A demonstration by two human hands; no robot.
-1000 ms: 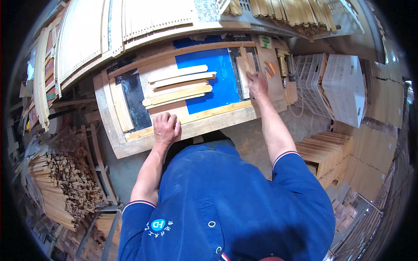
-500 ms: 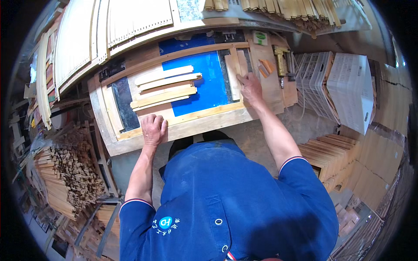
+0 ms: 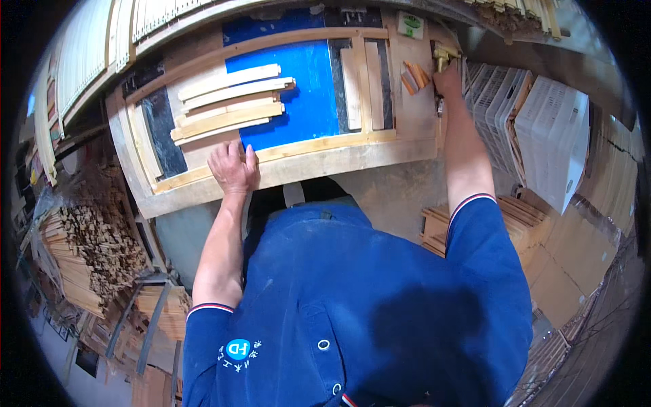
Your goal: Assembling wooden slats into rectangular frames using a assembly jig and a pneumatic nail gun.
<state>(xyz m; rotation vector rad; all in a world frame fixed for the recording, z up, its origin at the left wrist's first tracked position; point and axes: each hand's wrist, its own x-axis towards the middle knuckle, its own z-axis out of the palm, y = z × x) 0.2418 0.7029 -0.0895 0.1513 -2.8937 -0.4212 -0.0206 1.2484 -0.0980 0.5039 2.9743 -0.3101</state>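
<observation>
My left hand (image 3: pixel 232 167) rests on the front strip of a wooden jig board (image 3: pixel 298 174), holding nothing, its fingers loosely bent and the thumb apart. At the far right end of the board, my right hand (image 3: pixel 447 80) is closed round a brass-coloured air nail gun (image 3: pixel 444 53), partly hidden by the hand. Several pale wooden strips (image 3: pixel 229 122) lie side by side, partly over a blue sheet (image 3: pixel 308 88), beyond my left hand. At the jig's right end, a short wooden strip (image 3: pixel 350 88) lies beside crosswise pieces.
Orange-brown wood pieces (image 3: pixel 414 77) and a small green-and-white package (image 3: pixel 410 25) lie near the nail gun. White plastic crates (image 3: pixel 548 139) stand to the right. Bundled wood strips (image 3: pixel 95 258) are stacked at left, more boards (image 3: pixel 525 227) at lower right.
My right hand has left the wooden strip at the jig's right end and moved far right to the nail gun. My left hand stays on the front edge. The view has shifted.
</observation>
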